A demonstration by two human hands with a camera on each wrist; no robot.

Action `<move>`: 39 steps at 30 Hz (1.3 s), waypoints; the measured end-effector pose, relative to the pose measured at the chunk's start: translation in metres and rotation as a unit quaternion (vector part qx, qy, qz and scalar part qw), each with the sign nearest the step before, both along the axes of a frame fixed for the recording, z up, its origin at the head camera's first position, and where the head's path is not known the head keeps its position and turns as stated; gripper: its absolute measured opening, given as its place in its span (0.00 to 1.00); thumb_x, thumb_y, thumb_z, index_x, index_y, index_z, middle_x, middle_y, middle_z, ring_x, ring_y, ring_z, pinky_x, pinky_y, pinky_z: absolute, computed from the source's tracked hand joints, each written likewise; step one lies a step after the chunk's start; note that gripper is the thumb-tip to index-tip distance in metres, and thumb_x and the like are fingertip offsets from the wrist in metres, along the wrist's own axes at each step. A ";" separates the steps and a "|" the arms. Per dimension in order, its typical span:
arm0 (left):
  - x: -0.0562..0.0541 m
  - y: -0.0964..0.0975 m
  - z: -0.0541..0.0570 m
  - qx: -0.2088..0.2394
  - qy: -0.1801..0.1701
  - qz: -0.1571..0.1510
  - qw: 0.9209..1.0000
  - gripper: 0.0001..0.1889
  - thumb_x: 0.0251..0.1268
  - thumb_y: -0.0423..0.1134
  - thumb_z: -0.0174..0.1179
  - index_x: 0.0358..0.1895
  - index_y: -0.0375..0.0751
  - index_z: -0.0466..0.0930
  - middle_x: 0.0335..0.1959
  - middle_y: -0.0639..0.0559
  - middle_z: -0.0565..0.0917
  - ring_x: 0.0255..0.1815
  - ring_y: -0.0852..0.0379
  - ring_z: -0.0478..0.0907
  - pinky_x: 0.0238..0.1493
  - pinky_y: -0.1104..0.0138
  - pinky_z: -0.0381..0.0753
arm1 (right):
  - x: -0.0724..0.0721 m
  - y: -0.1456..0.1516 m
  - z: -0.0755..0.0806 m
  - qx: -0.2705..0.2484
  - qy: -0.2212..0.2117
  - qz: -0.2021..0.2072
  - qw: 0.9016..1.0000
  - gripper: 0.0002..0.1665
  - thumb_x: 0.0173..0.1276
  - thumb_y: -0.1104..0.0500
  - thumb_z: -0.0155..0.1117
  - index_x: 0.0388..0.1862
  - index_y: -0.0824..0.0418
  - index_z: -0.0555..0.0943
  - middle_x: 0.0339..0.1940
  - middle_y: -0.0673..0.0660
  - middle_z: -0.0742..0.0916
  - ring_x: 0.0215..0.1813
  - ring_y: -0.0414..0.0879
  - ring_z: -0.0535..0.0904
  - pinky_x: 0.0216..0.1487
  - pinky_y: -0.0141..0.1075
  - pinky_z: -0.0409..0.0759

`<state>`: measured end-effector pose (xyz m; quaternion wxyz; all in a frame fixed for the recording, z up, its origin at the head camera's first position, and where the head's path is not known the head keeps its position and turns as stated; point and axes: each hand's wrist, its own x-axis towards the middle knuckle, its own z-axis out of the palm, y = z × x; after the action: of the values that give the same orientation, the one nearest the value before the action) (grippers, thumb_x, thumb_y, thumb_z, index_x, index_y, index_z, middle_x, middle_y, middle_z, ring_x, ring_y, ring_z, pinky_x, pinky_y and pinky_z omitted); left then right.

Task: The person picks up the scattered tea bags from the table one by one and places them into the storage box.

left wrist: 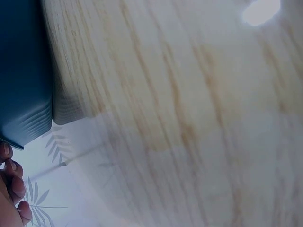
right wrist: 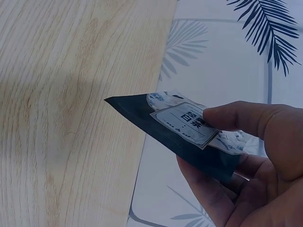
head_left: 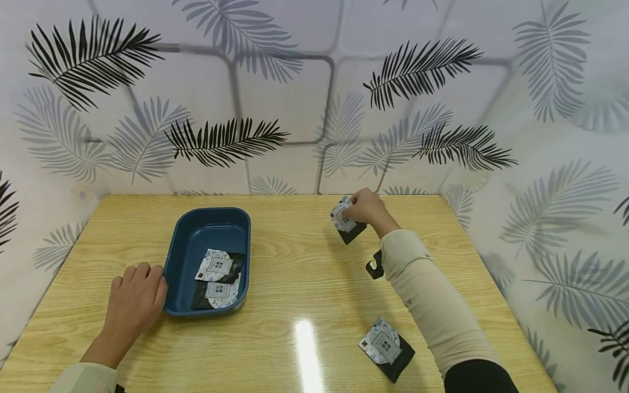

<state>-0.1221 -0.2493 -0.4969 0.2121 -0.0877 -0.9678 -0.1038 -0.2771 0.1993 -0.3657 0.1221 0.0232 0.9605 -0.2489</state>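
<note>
My right hand (head_left: 366, 210) pinches a flat sachet (right wrist: 182, 125), black on one part and white with a blue floral print on the other, with a framed label. The thumb lies on its label side and the fingers behind it, over the table's far right part. My left hand (head_left: 135, 297) grips the left rim of a dark blue plastic tub (head_left: 248, 256), its curled fingertips (left wrist: 18, 187) at the outer wall in the left wrist view. In the tub lie two similar sachets, an upper one (head_left: 218, 266) overlapping a lower one (head_left: 223, 295).
Another such sachet (head_left: 385, 346) lies at the table's front right. A small black item with a pale spot (head_left: 375, 266) is partly hidden by the right sleeve (head_left: 432, 295). The wood-grain table (head_left: 285, 240) meets a leaf-patterned backdrop (head_left: 304, 109) behind and at the right.
</note>
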 end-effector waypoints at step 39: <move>-0.001 -0.001 0.001 0.007 -0.008 0.004 1.000 0.08 0.69 0.36 0.50 0.30 0.39 0.68 0.28 0.45 0.68 0.29 0.47 0.62 0.31 0.59 0.53 | -0.002 -0.047 0.009 -0.010 0.007 0.042 0.999 0.09 0.63 0.58 0.64 0.37 0.64 0.84 0.34 0.57 0.87 0.30 0.44 0.79 0.30 0.32 0.73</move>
<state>-0.1233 -0.2501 -0.4956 0.2052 -0.0819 -0.9691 -0.1100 -0.2788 0.1521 -0.3571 0.1261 -0.0198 0.9589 -0.2535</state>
